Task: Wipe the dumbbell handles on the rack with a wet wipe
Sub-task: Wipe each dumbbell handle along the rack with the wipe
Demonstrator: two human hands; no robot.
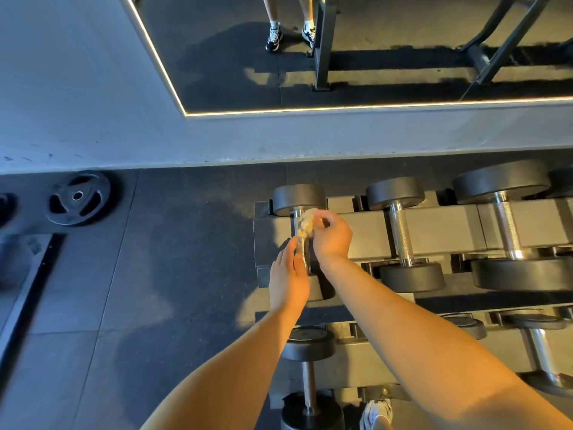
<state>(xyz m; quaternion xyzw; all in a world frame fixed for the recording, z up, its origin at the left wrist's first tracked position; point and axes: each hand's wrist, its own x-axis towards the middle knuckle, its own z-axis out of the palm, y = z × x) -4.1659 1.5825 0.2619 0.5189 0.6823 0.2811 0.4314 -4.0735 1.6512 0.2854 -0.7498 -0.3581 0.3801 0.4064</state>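
Note:
The leftmost dumbbell (pixel 298 198) on the top tier of the rack (pixel 366 231) has a chrome handle running toward me. My right hand (pixel 333 237) pinches a crumpled wet wipe (pixel 306 225) against the upper part of that handle. My left hand (pixel 288 279) lies at the handle's near end with straight fingers touching it, and it covers part of the near weight head. Two more top-tier dumbbells sit to the right, one (pixel 400 234) next to it and a larger one (pixel 505 225) further along.
A lower tier holds a small dumbbell (pixel 308 373) and others at the right (pixel 539 346). A weight plate (pixel 77 197) lies on the floor at left beside a metal frame (pixel 28 283). A wall mirror (pixel 341 51) hangs behind the rack. My shoe (pixel 376 414) is at the bottom.

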